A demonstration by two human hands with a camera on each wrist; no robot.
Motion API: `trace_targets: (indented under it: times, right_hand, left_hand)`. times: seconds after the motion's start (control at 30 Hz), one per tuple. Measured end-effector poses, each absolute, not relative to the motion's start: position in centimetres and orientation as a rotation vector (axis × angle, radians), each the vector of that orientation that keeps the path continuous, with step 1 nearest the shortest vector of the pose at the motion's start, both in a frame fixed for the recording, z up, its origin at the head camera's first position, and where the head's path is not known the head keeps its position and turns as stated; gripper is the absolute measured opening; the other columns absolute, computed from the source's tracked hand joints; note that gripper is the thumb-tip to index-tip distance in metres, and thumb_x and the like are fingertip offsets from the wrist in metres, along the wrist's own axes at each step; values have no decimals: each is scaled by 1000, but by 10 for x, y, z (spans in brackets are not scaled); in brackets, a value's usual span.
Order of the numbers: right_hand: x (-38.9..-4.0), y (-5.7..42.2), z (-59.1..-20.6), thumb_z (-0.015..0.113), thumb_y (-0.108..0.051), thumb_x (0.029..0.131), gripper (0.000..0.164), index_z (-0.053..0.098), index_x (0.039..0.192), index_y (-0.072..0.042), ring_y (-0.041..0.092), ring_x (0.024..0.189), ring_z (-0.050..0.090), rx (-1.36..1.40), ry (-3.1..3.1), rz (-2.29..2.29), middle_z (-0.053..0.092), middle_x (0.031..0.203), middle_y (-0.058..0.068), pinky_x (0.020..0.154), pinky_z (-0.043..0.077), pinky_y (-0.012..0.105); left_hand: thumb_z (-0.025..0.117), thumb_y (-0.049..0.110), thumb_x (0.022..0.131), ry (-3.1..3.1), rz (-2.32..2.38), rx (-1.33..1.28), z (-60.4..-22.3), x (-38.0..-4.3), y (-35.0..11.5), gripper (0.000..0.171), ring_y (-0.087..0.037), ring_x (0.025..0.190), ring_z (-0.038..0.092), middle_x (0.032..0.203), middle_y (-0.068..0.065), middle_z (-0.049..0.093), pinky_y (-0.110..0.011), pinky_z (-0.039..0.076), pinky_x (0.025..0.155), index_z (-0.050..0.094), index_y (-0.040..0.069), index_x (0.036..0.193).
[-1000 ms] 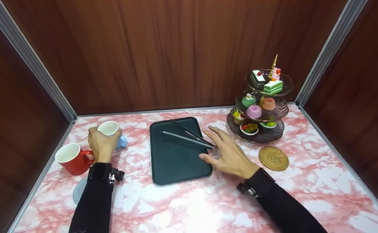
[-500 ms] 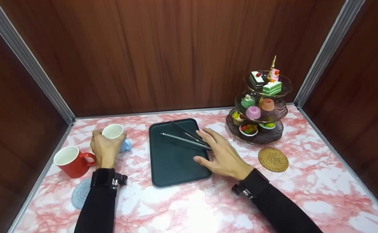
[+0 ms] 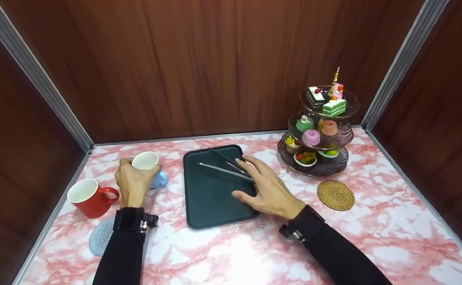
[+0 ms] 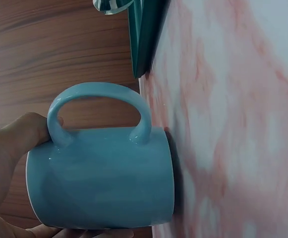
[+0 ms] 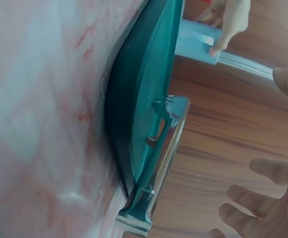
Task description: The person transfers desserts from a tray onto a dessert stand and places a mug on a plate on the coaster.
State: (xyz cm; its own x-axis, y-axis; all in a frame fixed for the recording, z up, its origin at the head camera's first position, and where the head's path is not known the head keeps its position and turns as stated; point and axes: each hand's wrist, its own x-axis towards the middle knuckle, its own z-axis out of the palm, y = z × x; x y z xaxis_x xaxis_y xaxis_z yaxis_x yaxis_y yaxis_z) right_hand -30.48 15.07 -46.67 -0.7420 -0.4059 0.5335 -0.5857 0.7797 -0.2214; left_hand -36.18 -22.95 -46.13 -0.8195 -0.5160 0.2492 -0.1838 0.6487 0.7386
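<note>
My left hand (image 3: 132, 183) grips a light blue mug (image 4: 101, 176) with a white inside, fingers and thumb at its sides near the rim. The mug stands upright at the left of the dark green tray (image 3: 211, 208), its handle pointing toward the tray. In the left wrist view its base is close against the tabletop. Metal tongs (image 3: 225, 171) lie across the tray, spread apart, with their joined end over the tray's right edge. Above that end hovers my right hand (image 3: 269, 190), fingers spread. The right wrist view shows a gap between those fingers and the tongs.
To the left stands a red mug (image 3: 92, 201), with a grey-blue coaster (image 3: 99, 237) partly under my left forearm. A three-tier stand (image 3: 329, 169) of small cakes is at the back right, behind a woven coaster (image 3: 335, 195). Wooden walls (image 3: 175, 79) enclose the table.
My left hand has carried the light blue mug rightward, away from the red mug and closer to the tray. My right hand has shifted slightly left over the tongs.
</note>
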Motion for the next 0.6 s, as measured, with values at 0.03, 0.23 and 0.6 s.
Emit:
trace_targets:
  times: [0.03, 0.23, 0.6]
  right_hand:
    - [-305, 149, -467, 54, -73, 71, 89, 26, 145, -33, 12, 137, 27, 744, -2509, 523, 18, 152, -16, 108, 31, 45]
    - [-304, 141, -466, 54, -73, 70, 90, 21, 146, -36, 10, 137, 25, 728, -2540, 560, 17, 152, -17, 106, 34, 48]
    - [-302, 125, -464, 59, -69, 70, 94, 19, 147, -33, 9, 137, 26, 802, -2508, 614, 24, 151, -8, 105, 36, 44]
  left_hand:
    - [69, 76, 48, -2422, -1020, 543, -460, -361, -228, 101, -30, 102, 54, 110, -10, 61, -46, 46, 88, 49, 9, 122]
    - [71, 72, 51, -2431, -1043, 506, -451, -356, -217, 98, -28, 104, 53, 115, -10, 59, -47, 47, 89, 46, 11, 125]
    - [78, 62, 51, -2325, -1009, 322, -437, -342, -193, 84, -23, 92, 56, 102, -7, 62, -43, 46, 79, 51, 13, 114]
